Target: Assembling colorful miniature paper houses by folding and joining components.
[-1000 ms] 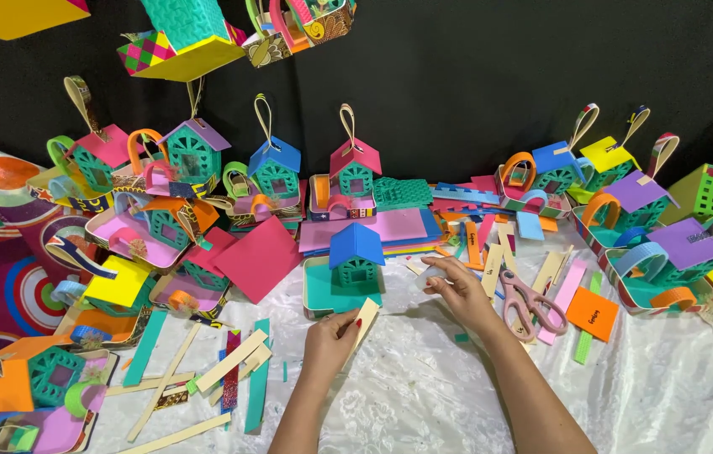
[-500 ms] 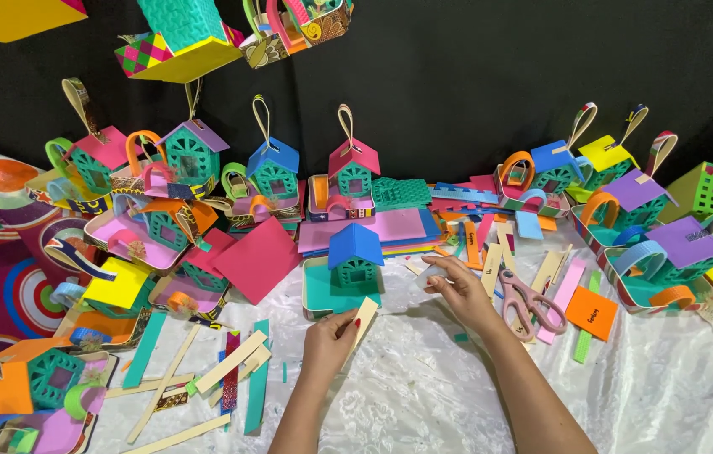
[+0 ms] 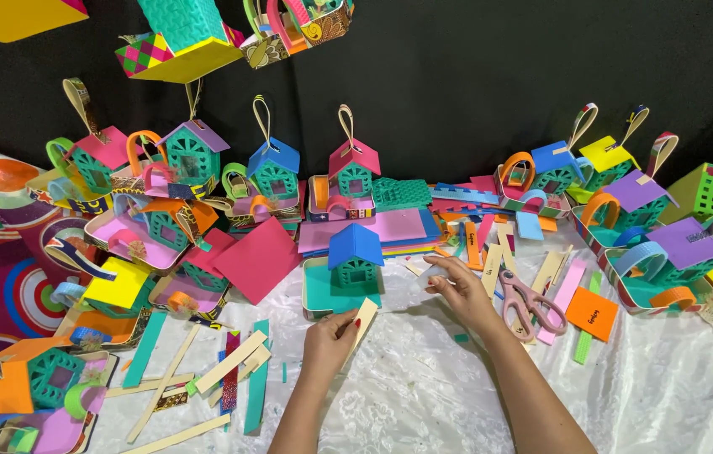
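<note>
Item 1: left hand (image 3: 329,339), lying low centre on the white cloth (image 3: 424,395), fingers curling shut round a cream strip (image 3: 362,323). Strip is pointing up and right, its top end sitting just below the teal tray.

Item 2: right hand (image 3: 463,292), resting right of centre, fingers half closed and pinching a small pale scrap (image 3: 429,277) at the fingertips. What the scrap is, can't tell; too small.

Item 3: blue-roof house (image 3: 355,258), teal walls, standing upright in a teal tray (image 3: 316,294), just beyond both hands, between them and the backdrop.

Item 4: pink scissors (image 3: 533,304), lying flat just right of the right hand, apart from it.

Item 5: orange square (image 3: 592,314), lying right of the scissors, near a green strip.

Item 6: loose strips (image 3: 230,361), cream, teal, red, lying scattered left of the left hand, overlapping each other.

Item 7: red sheet (image 3: 259,261), lying tilted, left of the teal tray.

Item 8: row of small houses w/ loop handles along the black backdrop (image 3: 474,76), incl. pink-roof house (image 3: 353,168) and purple-roof house (image 3: 194,150), all standing upright.

Item 9: more houses in trays, crowding far left and far right of the cloth.

Item 10: hanging yellow-based pieces (image 3: 184,46), dangling at top, well above the hands.
</note>
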